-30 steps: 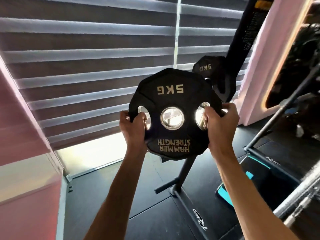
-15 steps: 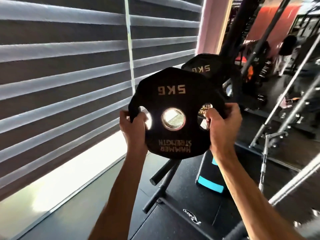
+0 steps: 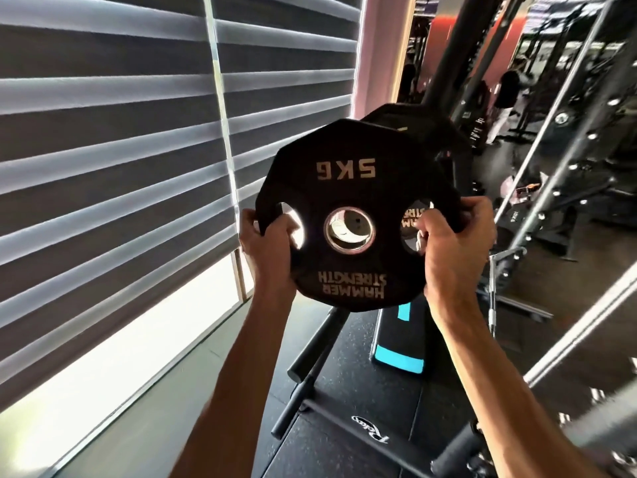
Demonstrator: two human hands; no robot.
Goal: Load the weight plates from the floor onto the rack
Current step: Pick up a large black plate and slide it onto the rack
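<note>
The black weight plate (image 3: 348, 188) is held upright in the air, face toward the camera, its pale "5KG" and "HAMMER STRENGTH" lettering upside down. It has a metal-ringed centre hole and two grip openings. Just behind it, a second black plate (image 3: 427, 129) sits on the dark rack (image 3: 458, 63).
</note>
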